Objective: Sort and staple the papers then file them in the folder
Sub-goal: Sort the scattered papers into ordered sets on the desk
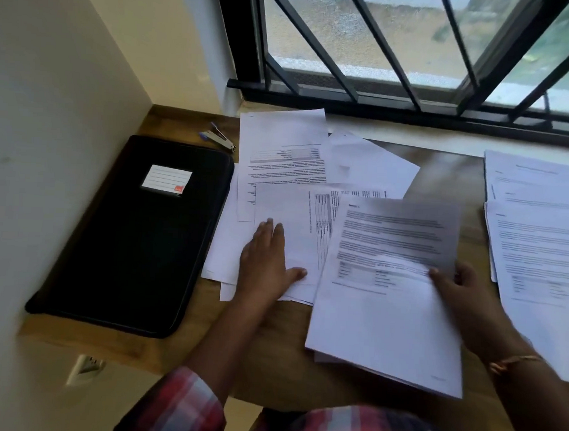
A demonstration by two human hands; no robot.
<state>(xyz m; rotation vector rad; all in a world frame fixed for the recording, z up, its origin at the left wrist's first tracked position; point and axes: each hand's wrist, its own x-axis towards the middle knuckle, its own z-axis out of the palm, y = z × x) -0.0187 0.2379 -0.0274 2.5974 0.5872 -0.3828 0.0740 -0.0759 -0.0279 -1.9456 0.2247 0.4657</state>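
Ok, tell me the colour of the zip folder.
Black folder, with a white label; clearest in the head view.

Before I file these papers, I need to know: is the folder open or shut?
Shut: the folder lies flat on the desk, cover down, label up, nothing showing inside.

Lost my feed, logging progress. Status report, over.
Left grip flat on scattered white printed sheets. Right grip pinches white printed paper bundle. Purple-and-silver metal stapler untouched, black zip folder closed. Nothing in the way.

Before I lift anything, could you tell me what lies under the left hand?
The left hand presses flat on overlapping loose papers; whatever lies beneath those sheets is covered.
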